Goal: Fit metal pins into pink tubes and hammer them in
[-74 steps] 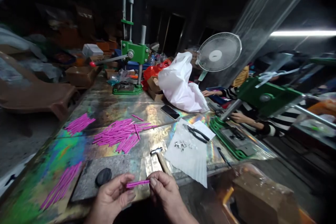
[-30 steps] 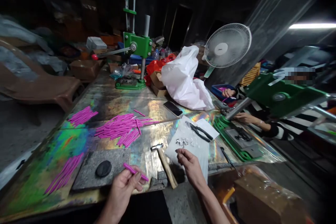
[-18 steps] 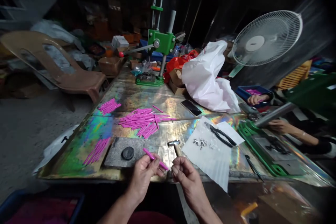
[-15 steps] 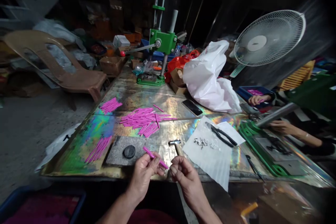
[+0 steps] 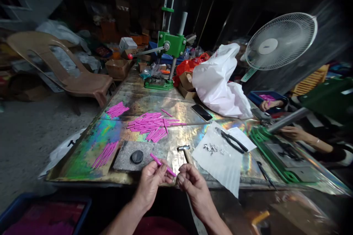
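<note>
My left hand [image 5: 151, 180] is closed around a thin pink stick [image 5: 162, 165], which slants down toward my right hand. Thumb and fingers of my right hand [image 5: 191, 180] are pinched together at the stick's lower end; whatever they hold is too small to make out. Just beyond them lies a hammer [image 5: 184, 148], its handle running toward my right fingers. To the left, a round black disc [image 5: 136, 156] rests on a grey stone block [image 5: 121, 158]. A pile of pink sticks [image 5: 146, 123] lies behind the block, and small silvery metal pieces [image 5: 211, 149] are on a white sheet [image 5: 223, 170].
Black-handled pliers [image 5: 234, 141] lie on the sheet, a phone [image 5: 202, 112] behind. A green press [image 5: 171, 44] and a white plastic bag [image 5: 217, 84] stand farther back. At right, a co-worker's hand [image 5: 293, 133] is beside another green press base [image 5: 264, 147]. A fan [image 5: 281, 44] stands behind.
The view has shifted very slightly. Both hands keep nearly the same pose at the pink stick. The co-worker's hands at right have moved a little.
</note>
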Tool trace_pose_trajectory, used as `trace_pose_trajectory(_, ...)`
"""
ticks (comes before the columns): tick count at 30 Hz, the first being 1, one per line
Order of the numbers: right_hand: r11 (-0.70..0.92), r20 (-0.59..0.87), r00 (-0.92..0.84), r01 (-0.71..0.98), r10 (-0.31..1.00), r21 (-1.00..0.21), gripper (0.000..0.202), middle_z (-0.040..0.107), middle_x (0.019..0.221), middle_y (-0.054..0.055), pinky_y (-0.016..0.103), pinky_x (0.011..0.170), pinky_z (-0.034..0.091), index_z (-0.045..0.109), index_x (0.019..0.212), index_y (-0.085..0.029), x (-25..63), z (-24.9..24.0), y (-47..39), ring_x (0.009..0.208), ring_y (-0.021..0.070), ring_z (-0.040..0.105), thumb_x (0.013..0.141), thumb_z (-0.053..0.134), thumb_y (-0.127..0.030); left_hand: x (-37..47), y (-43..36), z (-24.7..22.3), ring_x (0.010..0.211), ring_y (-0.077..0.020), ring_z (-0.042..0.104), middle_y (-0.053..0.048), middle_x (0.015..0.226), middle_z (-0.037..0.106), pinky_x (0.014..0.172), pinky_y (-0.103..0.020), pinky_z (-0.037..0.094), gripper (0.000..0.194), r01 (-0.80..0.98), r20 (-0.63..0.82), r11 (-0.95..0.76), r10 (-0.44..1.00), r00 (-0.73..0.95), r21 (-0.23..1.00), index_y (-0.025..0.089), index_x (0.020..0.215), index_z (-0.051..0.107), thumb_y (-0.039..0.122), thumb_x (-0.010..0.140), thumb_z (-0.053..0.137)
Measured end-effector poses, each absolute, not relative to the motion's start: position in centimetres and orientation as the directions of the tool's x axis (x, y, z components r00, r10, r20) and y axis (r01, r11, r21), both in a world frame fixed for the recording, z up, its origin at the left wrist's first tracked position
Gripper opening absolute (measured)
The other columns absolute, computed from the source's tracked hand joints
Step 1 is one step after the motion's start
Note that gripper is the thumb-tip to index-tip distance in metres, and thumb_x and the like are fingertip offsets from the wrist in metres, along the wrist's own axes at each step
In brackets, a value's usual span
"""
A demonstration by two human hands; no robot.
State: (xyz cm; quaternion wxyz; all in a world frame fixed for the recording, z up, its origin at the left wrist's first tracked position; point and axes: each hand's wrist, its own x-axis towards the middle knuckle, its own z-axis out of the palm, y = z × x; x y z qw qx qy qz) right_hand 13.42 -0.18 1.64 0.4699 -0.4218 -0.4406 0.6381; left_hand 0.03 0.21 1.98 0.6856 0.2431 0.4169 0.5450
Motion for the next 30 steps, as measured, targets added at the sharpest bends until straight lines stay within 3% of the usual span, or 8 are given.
trace_pose_trajectory(19, -0.171, -0.143, -0.116, -0.292, 0.983, -0.941, 0.026, 0.039, 0.053, -0.008, 0.021, 0.047, 0.027, 0.046, 0.079, -0.021, 12.7, 1.1, -0.4, 0.047, 0.0086, 0.036, 0.066, 0.063, -0.037, 0.6, 0.1, 1.7, 0.045, -0.0078, 0.048, 0.003, 0.054, 0.054, 0.049, -0.02, 0.041, 0.022, -0.456, -0.232, 0.218, 0.972, 0.026, 0.863, 0.013, 0.07, 0.055, 0.034, 0.067, 0.064)
trace_pose_trajectory(30, -0.207, -0.194, -0.077, -0.263, 0.978, -0.942, 0.033, 0.044, 0.053, -0.007, 0.023, 0.048, 0.031, 0.049, 0.085, -0.021, 11.6, 1.3, 0.4, 0.047, 0.0101, 0.041, 0.063, 0.066, -0.039, 0.2, 0.5, 2.3, 0.048, -0.0095, 0.051, 0.002, 0.06, 0.057, 0.049, -0.022, 0.044, 0.027, -0.506, -0.284, 0.223, 0.958, -0.044, 0.833, 0.015, 0.069, 0.054, 0.038, 0.062, 0.066)
